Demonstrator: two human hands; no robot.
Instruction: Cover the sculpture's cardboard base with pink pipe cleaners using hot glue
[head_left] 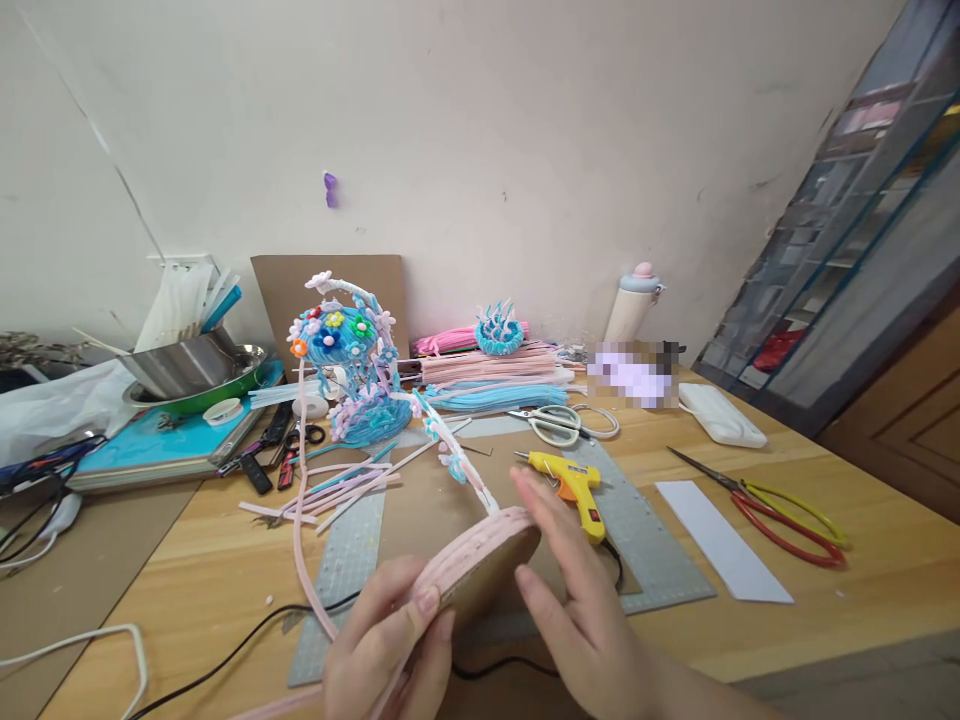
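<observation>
My left hand [394,630] grips the near left edge of a round cardboard base [491,578], thumb on its pink fuzzy rim [472,543]. The base is tilted, its brown cardboard face toward me. My right hand [581,605] is open, fingers spread, with its fingertips against or very near the base's right edge. Behind the rim rises a white stem with blue and pink trim [454,455]. A long pink pipe cleaner [301,520] loops up to the left of my left hand. The yellow glue gun [577,488] lies just beyond my right hand.
A blue flower-covered pipe-cleaner piece [341,335] stands behind, near bundled pink pipe cleaners [487,368]. White-handled scissors [555,425] lie on the grey cutting mat [660,570]. Red-and-yellow-handled scissors [780,520] and a white strip [724,540] lie right. A black cable [247,640] crosses the table.
</observation>
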